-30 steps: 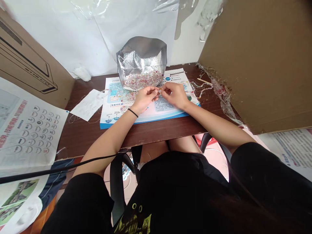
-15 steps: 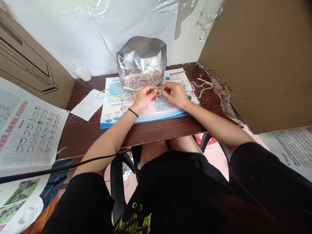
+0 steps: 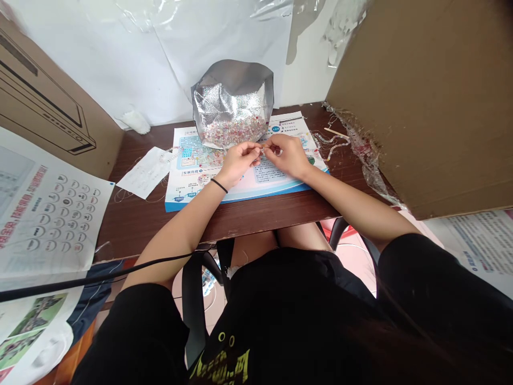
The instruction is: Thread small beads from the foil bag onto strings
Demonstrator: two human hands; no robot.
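I take the middle of the printed pad (image 3: 276, 188) as clock centre. The table (image 3: 248, 222) edge runs across 6 o'clock, a strip of tabletop separating it from the pad. At centre, my left hand (image 3: 238, 163) and right hand (image 3: 288, 155) pinch a small piece (image 3: 263, 151), too tiny to identify. Paper slip (image 3: 146, 174): 9 o'clock. Tangled strands (image 3: 340, 144): 3 o'clock. The foil-lined bag (image 3: 232, 101) of beads (image 3: 236, 131) obstructs 12 o'clock. Left carton (image 3: 52, 85), 10 o'clock, and right carton (image 3: 433, 107), 2 o'clock, bound the sides.

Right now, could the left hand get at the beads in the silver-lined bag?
Probably yes: the silver-lined bag is open in front, its beads exposed just beyond the left hand. Its fingers seem pinched on something tiny beside the right hand, so they may need freeing first.
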